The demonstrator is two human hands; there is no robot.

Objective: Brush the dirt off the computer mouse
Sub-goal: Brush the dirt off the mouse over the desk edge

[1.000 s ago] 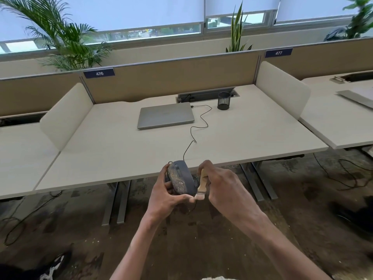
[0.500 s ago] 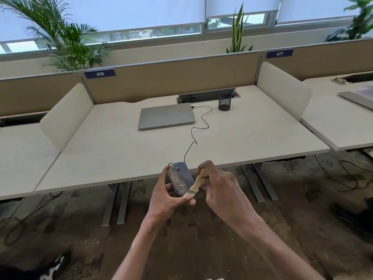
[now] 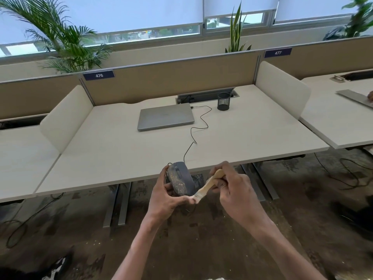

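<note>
below the desk point(image 3: 222, 150) edge at lower centre, the left hand point(image 3: 167, 197) grips the mouse point(image 3: 181, 178) upright, right hand point(image 3: 236, 190) fingers pinching the brush point(image 3: 207, 185), bristles at its lower right.

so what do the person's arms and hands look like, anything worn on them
Both arms are bare as far as the frame shows: no sleeves, watch, bracelet or gloves on the left hand or the right hand. No rings are visible on the fingers that show. The forearms are slim and enter from the bottom edge. Nothing marks or covers either wrist.
</note>
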